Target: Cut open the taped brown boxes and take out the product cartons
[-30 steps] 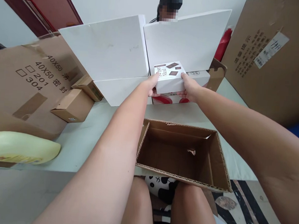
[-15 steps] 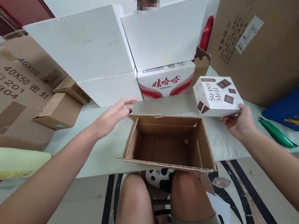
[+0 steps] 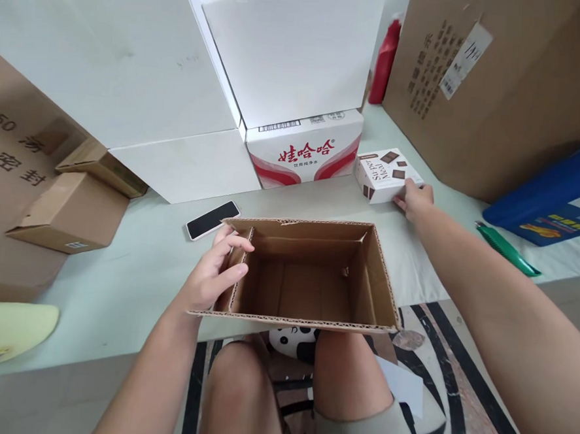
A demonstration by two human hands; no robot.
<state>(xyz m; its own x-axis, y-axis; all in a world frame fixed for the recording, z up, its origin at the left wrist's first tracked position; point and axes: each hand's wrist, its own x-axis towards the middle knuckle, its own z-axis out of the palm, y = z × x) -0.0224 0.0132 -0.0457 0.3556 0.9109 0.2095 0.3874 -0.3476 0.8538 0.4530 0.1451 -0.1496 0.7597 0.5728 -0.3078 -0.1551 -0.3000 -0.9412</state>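
Observation:
An open brown cardboard box (image 3: 313,230) stands at the table's front edge, above my knees, with nothing seen inside. My left hand (image 3: 215,271) is at its left end, fingers bent round the left wall and flap, with thumb and forefinger over the rim. On the far side, my right hand (image 3: 415,200) grips the near right corner of a small white food box (image 3: 385,174) printed with "Su-per Meal" and chocolate squares. That white box is low at the table, just right of a red-and-white carton (image 3: 306,156).
A phone (image 3: 214,220) lies behind the left hand. White panels (image 3: 290,60) rise at the back. Small brown boxes (image 3: 74,210) and a pale yellow bottle (image 3: 12,331) are left. A red bottle (image 3: 385,62), large carton (image 3: 499,92), blue pack (image 3: 551,200) and green tube (image 3: 509,249) are right.
My right hand has lowered the white food box to the table, away from me. My left hand has come down onto the brown box's left end, uncovering the phone. The view has tilted and shifted.

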